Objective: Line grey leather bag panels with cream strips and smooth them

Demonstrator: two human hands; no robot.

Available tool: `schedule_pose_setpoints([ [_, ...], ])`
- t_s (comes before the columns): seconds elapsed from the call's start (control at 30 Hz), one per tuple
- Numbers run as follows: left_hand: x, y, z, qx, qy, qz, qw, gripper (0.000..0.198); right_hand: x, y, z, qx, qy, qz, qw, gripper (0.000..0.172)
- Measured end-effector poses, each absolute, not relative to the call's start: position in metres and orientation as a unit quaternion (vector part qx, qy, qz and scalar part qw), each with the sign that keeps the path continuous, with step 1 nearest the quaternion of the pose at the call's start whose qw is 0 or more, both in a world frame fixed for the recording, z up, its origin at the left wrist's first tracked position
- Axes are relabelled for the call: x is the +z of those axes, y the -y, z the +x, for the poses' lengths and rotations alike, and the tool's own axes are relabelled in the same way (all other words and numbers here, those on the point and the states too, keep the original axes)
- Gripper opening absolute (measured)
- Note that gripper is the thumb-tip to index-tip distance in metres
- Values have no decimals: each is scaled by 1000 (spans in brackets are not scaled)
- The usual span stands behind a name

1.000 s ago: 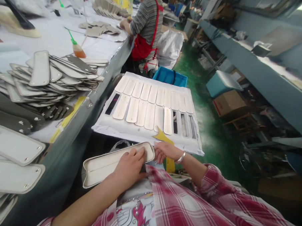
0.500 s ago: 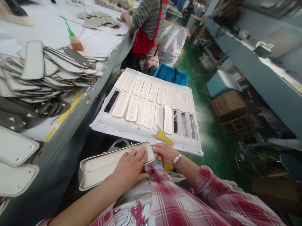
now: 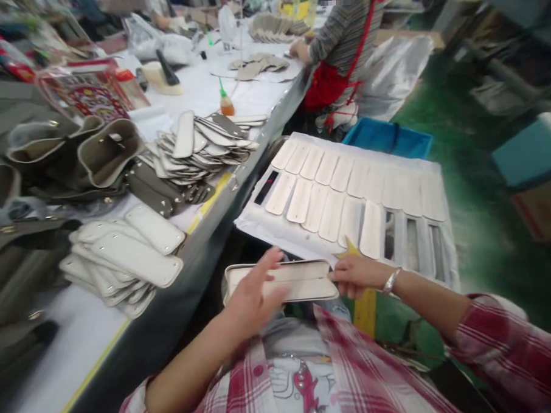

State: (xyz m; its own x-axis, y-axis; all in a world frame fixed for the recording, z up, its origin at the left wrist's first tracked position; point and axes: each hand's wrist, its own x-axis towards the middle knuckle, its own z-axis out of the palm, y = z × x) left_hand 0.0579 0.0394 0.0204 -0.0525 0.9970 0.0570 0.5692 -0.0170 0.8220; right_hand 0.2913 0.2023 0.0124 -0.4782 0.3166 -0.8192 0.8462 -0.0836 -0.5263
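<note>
A long cream strap-like panel point(image 3: 301, 282) with a dark edge and a seam line down its middle lies across my lap. My right hand point(image 3: 351, 275) pinches its notched right end between thumb and fingers. Over the panel's left half hovers my left hand point(image 3: 258, 286), fingers spread and smeared by motion, holding nothing; whether it touches the panel I cannot tell. Just beyond them, a white-covered board point(image 3: 253, 222) carries rows of similar cream pieces point(image 3: 372, 226). A yellow pointed piece point(image 3: 349, 248) on the board's near edge is partly hidden behind my right hand.
To the left, a long table point(image 3: 40, 357) bears piles of white panels with metal studs point(image 3: 136, 255), grey-brown bags point(image 3: 109, 153) and an orange-filled bottle point(image 3: 226, 104). A co-worker in a red apron point(image 3: 329, 85) stands at its far side. A blue crate point(image 3: 386, 138) sits behind the board.
The panel has been turned end for end, its notched end now at my right hand. My left hand has lifted off the panel's surface. The view has swung left.
</note>
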Motion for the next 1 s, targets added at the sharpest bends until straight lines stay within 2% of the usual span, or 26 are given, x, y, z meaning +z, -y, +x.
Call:
schedule_pose_setpoints([
  [0.1, 10, -7, 7, 447, -758, 393, 266, 32, 12, -203, 292, -552, -663, 449, 234, 47],
  [0.17, -2, 5, -17, 427, -755, 332, 371, 30, 16, -204, 291, -543, -667, 447, 246, 48],
  [0.23, -14, 6, -30, 401, -704, 320, 491, 33, 19, -206, 289, -538, -666, 445, 262, 47],
  [0.3, -20, 2, -34, 385, -669, 337, 539, 34, 21, -209, 285, -532, -666, 441, 280, 45],
  [0.47, -20, -12, -38, 313, -656, 408, 552, 32, 17, -217, 276, -517, -676, 411, 327, 42],
  [0.57, -18, -16, -44, 291, -660, 437, 537, 29, 14, -220, 275, -543, -668, 394, 322, 40],
  [0.67, -12, -19, -54, 234, -674, 475, 515, 28, 13, -220, 281, -578, -655, 397, 282, 40],
  [0.77, 0, -33, -60, 137, -664, 542, 497, 31, 12, -222, 292, -553, -691, 399, 239, 38],
  [0.9, 19, -79, -27, 130, -583, 648, 473, 57, 8, -224, 300, -466, -813, 333, 104, 45],
  [1.0, 21, -117, 26, 139, -507, 716, 459, 46, 2, -217, 299, -427, -859, 281, 4, 38],
])
